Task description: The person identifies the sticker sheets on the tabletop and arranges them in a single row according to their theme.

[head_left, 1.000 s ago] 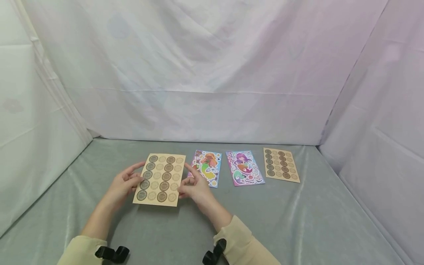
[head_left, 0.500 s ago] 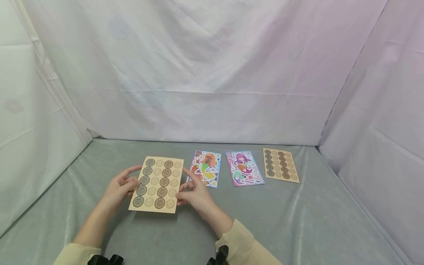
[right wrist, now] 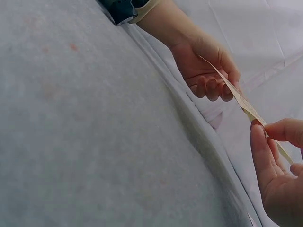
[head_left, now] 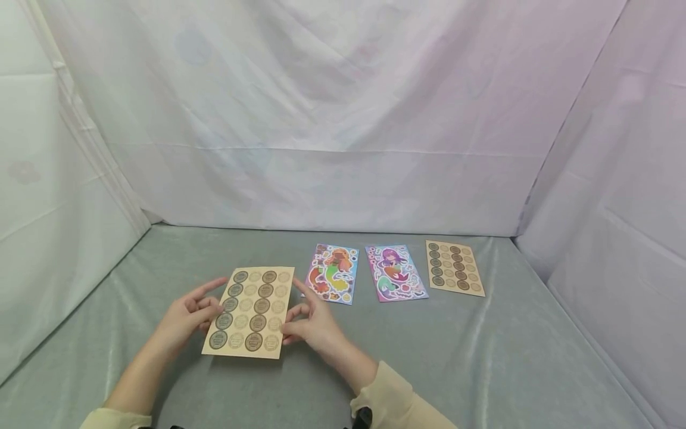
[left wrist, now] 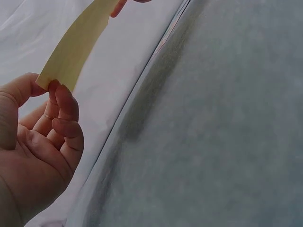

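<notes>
A tan sticker sheet with rows of round brown and pale seals is held up between both hands, tilted toward the head camera. My left hand pinches its left edge between thumb and fingers. On the opposite edge my right hand grips with thumb and fingers, its index finger stretched up along the side. From the left wrist view the sheet's plain back shows, slightly bowed. The right wrist view catches the sheet nearly edge-on, above the grey cloth.
Two colourful mermaid sticker sheets, one with an orange-haired figure and one with a purple-haired figure, lie right of the hands. Farther right lies another tan seal sheet. White curtains enclose the grey cloth-covered table.
Both hands have drawn the held sheet toward the person and a little to the left, uncovering more of the orange-haired mermaid sheet. The three sheets on the table have stayed put.
</notes>
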